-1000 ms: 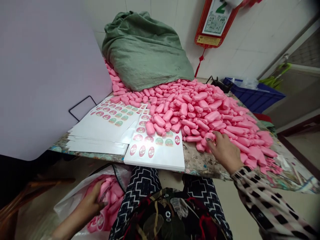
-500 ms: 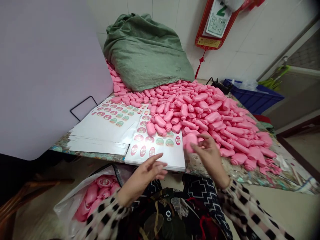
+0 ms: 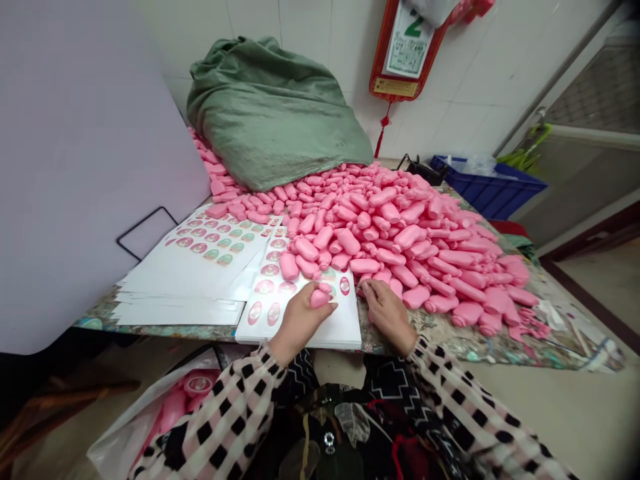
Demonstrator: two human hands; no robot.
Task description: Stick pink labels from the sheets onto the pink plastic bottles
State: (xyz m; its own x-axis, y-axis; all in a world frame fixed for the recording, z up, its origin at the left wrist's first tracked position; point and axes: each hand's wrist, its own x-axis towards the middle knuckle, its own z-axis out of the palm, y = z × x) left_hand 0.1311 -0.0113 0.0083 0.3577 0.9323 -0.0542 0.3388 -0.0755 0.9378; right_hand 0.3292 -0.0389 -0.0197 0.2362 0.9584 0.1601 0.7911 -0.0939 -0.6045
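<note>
My left hand [image 3: 300,320] is closed around a small pink plastic bottle [image 3: 321,297], held over the sticker sheets. Those white sheets [image 3: 347,327] carry oval pink and green stickers and lie stacked at the table's front edge. At their right edge is my right hand [image 3: 389,312], its thumb and fingers pressed together; what they pinch, if anything, is hidden. An oval red sticker [image 3: 345,286] shows on the sheet just left of my right fingertips. Directly behind both hands spreads a large pile of pink bottles [image 3: 407,237], some lying on the sheet.
A green sack [image 3: 280,113] rests on the back of the pile. More sticker sheets [image 3: 175,293] lie on the left beside a pale panel [image 3: 95,167]. Below the table edge, a plastic bag [image 3: 120,427] holds labelled pink bottles. A blue crate [image 3: 495,193] stands behind at right.
The pink bottle has passed from my right hand to my left, which was open before. My right hand has moved down to the sheet's right edge. The whole view has shifted slightly.
</note>
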